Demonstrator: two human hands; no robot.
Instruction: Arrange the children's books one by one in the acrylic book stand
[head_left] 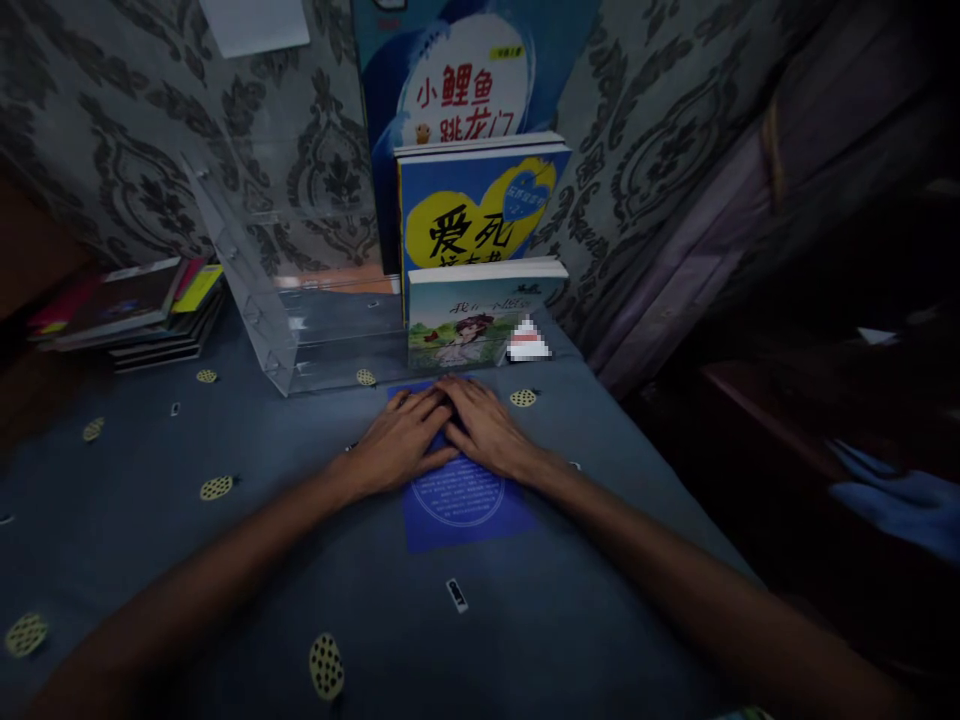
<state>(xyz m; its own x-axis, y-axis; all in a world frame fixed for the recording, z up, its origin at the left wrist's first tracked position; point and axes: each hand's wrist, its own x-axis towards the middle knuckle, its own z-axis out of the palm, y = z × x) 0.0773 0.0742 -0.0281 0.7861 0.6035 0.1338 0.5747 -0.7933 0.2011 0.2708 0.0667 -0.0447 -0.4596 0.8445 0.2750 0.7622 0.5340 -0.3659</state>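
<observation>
A thin blue printed sheet (469, 525) lies flat on the patterned cloth, with small text inside a pale ring. Across its upper part rests my left hand (405, 435), palm down with the fingers stretched out. My right hand (487, 428) also lies flat there, and its fingers meet those of my left hand near the sheet's top edge. Just beyond my fingertips, a small green-covered book (461, 325) leans in a clear plastic rack (259, 310). My hands hide much of the sheet's upper half.
Behind the green book stand a blue and yellow book (420, 190) and a taller blue picture book (379, 95). Stacked books (142, 310) lie at the left. The cloth-covered surface (262, 590) ends at the right, near a curtain (675, 230). Patterned wallpaper (330, 140) rises behind.
</observation>
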